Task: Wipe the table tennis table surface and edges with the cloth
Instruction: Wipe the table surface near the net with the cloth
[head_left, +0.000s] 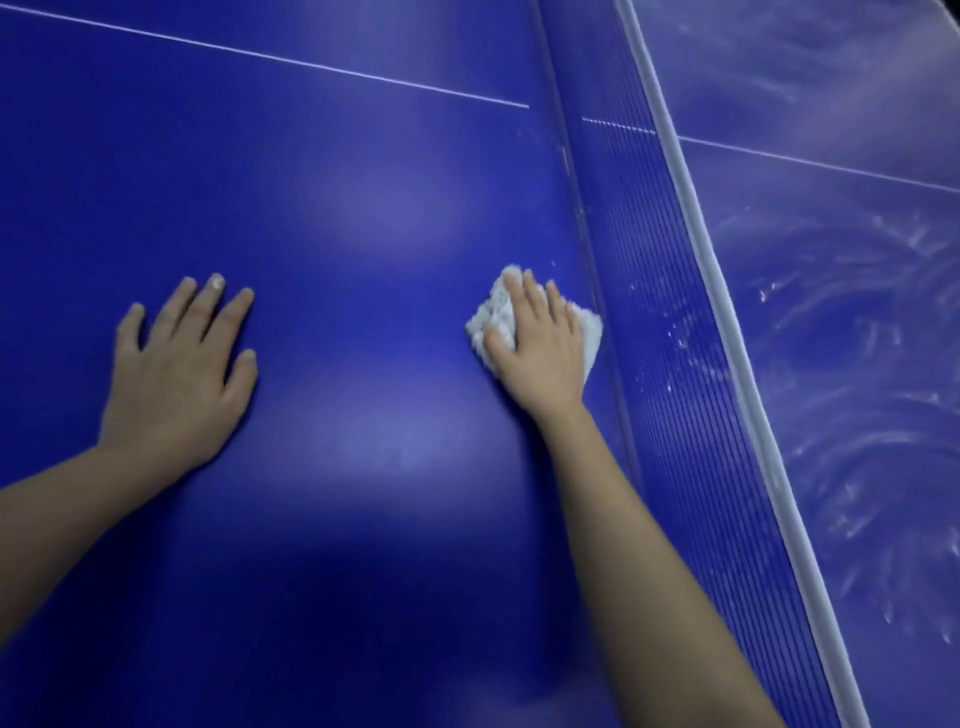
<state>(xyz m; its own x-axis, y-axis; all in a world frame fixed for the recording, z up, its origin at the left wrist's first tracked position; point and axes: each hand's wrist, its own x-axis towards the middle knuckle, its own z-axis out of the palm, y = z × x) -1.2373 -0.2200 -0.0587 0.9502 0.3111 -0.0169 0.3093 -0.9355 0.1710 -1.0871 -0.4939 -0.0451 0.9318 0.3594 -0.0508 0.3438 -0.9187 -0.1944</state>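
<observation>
The blue bench (363, 208) bore the left hand (176, 374), flat and spread; the right hand (540, 348) pressed the cloth (491, 312), fingers straight, beside the net (675, 364); smears (872, 322) lay beyond.

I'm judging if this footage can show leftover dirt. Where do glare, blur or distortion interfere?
Head view: pale glare patches lie on the table between the left hand and the cloth under the right hand; the net mesh is soft, its white band bows, likely lens distortion; smears beyond it are readable.
</observation>
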